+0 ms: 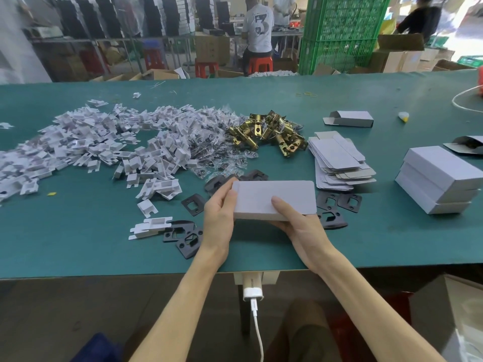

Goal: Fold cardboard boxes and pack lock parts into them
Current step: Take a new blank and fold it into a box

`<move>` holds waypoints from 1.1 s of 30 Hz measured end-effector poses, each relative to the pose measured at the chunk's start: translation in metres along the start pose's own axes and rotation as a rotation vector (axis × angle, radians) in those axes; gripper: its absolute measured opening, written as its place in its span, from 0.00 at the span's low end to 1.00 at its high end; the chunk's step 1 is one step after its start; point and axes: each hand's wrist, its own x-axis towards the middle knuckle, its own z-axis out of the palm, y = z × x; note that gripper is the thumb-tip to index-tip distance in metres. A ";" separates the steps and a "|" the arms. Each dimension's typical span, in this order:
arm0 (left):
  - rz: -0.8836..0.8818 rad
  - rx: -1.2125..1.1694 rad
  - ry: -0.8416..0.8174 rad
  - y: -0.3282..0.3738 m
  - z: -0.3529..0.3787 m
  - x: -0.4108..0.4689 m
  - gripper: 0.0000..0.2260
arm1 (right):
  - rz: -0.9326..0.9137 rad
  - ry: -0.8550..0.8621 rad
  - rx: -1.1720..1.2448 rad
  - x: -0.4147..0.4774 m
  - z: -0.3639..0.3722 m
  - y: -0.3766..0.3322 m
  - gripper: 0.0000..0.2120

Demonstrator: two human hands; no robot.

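Note:
Both my hands hold a closed white cardboard box (274,197) just above the green table (78,244), near its front edge. My left hand (218,218) grips the box's left end, thumb on top. My right hand (300,226) holds it from below with the thumb lying across the lid. Brass latch bolts (269,131) lie in a heap behind the box. Black metal strike plates (185,236) are scattered around and under the box. Flat unfolded box blanks (337,160) are stacked to the right.
A big pile of white plastic inserts (86,145) and small screw bags (214,142) covers the left half. Finished boxes (439,181) are stacked at the right, one folded box (350,118) further back. A white cable (257,333) hangs below the table edge. People work at benches behind.

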 end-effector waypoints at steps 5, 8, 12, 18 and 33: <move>0.023 0.005 0.005 0.000 0.001 0.000 0.11 | -0.005 -0.036 0.015 -0.001 -0.002 -0.002 0.23; 0.009 -0.002 0.028 -0.001 0.000 0.002 0.13 | -0.021 -0.060 0.015 -0.002 -0.002 -0.003 0.21; -0.031 -0.051 0.034 0.001 -0.001 0.002 0.13 | -0.030 -0.053 0.014 -0.003 -0.001 -0.004 0.22; -0.063 -0.116 0.057 0.003 -0.002 0.002 0.12 | -0.044 -0.053 -0.053 -0.005 0.000 -0.003 0.22; 0.011 -0.018 -0.015 -0.001 -0.002 0.000 0.15 | -0.035 -0.042 -0.090 -0.002 -0.003 0.006 0.21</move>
